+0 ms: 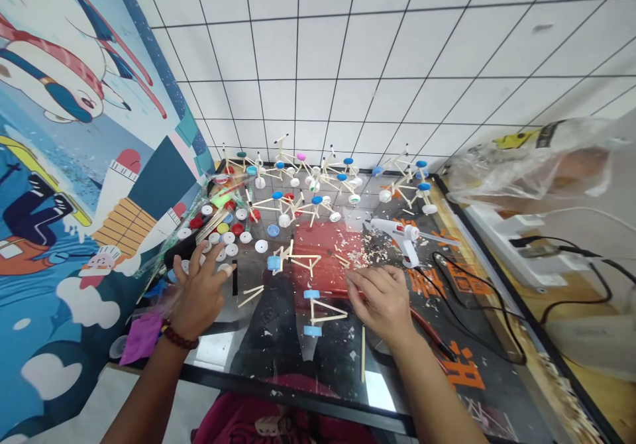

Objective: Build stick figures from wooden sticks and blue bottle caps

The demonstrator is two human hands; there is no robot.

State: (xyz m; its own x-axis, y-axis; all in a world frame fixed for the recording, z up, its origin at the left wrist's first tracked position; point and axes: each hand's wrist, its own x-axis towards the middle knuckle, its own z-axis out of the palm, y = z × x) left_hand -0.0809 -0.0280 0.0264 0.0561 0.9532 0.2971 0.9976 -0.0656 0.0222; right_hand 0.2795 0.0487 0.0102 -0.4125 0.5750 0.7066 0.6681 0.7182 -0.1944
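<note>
My left hand (199, 293) reaches over a spread of white bottle caps (261, 246) at the left of the glass-topped table, fingers apart, with no cap visibly gripped. My right hand (382, 298) is low over the red patch, its fingers curled together; whatever they hold, if anything, is hidden. Short wooden stick pieces (341, 258) lie just beyond its fingertips. Between my hands lies a small stick frame with blue cap wheels (313, 311). Another stick frame (304, 258), with a blue cap, is behind it. Two loose sticks (251, 295) lie nearer my left hand.
Several finished-looking stick-and-cap models (318, 202) line the back by the tiled wall. A white glue gun (400, 235) with a dark cord rests at right, near wood scraps (380, 248). A power strip (517, 245) lies further right. One long stick (363, 354) lies in front.
</note>
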